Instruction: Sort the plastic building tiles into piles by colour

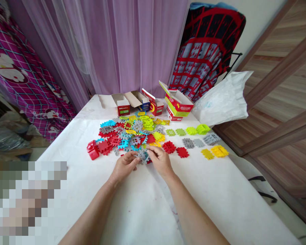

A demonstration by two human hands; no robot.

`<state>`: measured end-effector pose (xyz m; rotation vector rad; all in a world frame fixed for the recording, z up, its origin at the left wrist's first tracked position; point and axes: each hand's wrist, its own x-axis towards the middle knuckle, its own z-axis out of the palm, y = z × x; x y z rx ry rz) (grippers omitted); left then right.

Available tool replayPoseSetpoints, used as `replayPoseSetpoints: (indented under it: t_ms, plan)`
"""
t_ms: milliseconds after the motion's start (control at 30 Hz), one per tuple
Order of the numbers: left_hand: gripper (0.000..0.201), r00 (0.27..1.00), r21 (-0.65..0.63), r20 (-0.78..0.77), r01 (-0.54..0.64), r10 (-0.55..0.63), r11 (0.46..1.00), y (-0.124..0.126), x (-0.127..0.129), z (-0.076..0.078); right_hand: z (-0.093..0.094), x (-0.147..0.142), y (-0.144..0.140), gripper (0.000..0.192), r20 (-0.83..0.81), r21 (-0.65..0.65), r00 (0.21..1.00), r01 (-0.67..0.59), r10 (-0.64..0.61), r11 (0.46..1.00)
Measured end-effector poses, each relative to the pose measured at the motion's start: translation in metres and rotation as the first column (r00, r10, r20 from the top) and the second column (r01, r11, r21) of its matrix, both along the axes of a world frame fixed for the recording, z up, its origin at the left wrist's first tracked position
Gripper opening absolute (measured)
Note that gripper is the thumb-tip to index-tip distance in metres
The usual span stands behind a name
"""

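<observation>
Both hands pinching one grey notched plastic interlocking tile [143, 156] at the near edge of the multicoloured tile pile [132, 132] on the white-covered bench [219, 190]: left hand [124, 165] and right hand [160, 160] closed on opposite sides. Probably light, stiff, slightly slick; best gripped by the edge teeth.

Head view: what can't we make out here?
- Grey tiles: the fingers of the left hand and right hand cover part of them, so their count and any join are unclear.
- Box print: too small to read.
- Lower-left corner: pixelated block.
- Bag: contents hidden by its own plastic.
</observation>
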<state>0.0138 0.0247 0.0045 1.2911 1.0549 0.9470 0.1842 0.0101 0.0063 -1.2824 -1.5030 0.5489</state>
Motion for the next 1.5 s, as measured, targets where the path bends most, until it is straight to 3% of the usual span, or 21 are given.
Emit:
replayPoseSetpoints:
  t_ms: [100, 300, 500, 700, 767, 867, 1000, 1100, 1233, 1500]
  plan:
    - [0.042, 0.999, 0.015, -0.032, 0.029, -0.028, 0.999, -0.002, -0.002, 0.005, 0.004, 0.001, 0.000, 0.022, 0.101, 0.057, 0.995, -0.023, 0.018, 0.998]
    - [0.041, 0.997, -0.010, -0.069, 0.036, -0.036, 0.999, -0.001, -0.005, 0.009, 0.012, 0.003, -0.006, 0.028, 0.316, 0.046, 0.947, -0.072, 0.054, 0.996]
    - [0.049, 0.998, -0.049, 0.014, 0.055, -0.054, 0.997, 0.001, -0.004, 0.006, 0.027, 0.002, -0.018, 0.056, 0.571, -0.070, 0.806, -0.140, 0.155, 0.988]
    - [0.046, 0.991, -0.003, 0.005, 0.133, -0.133, 0.991, -0.003, -0.004, 0.012, 0.042, 0.004, -0.025, 0.050, 0.750, -0.111, 0.649, -0.067, 0.128, 0.992]
    - [0.046, 0.990, 0.014, -0.013, 0.144, -0.144, 0.990, -0.005, -0.004, 0.015, 0.050, 0.023, -0.026, 0.050, 0.762, -0.112, 0.636, -0.055, 0.122, 0.992]
    - [0.048, 0.991, 0.014, -0.055, 0.126, -0.125, 0.992, -0.005, -0.005, 0.016, 0.065, 0.077, -0.020, 0.050, 0.777, -0.107, 0.627, 0.036, 0.061, 0.994]
    - [0.047, 0.990, 0.043, -0.079, 0.118, -0.115, 0.992, -0.003, -0.004, 0.007, 0.081, 0.167, -0.003, 0.054, 0.865, -0.086, 0.499, 0.257, -0.056, 0.962]
    - [0.046, 0.990, 0.065, -0.088, 0.117, -0.111, 0.991, -0.001, -0.004, 0.001, 0.081, 0.212, 0.013, 0.054, 0.919, -0.169, 0.390, 0.267, 0.054, 0.949]
    - [0.044, 0.990, 0.079, -0.103, 0.107, -0.099, 0.991, -0.001, -0.004, 0.003, 0.072, 0.229, 0.030, 0.054, 0.922, -0.299, 0.325, 0.251, 0.211, 0.921]
    - [0.046, 0.986, 0.072, -0.137, 0.101, -0.090, 0.992, -0.003, -0.003, 0.012, 0.056, 0.226, 0.041, 0.053, 0.891, -0.351, 0.370, 0.199, 0.262, 0.915]
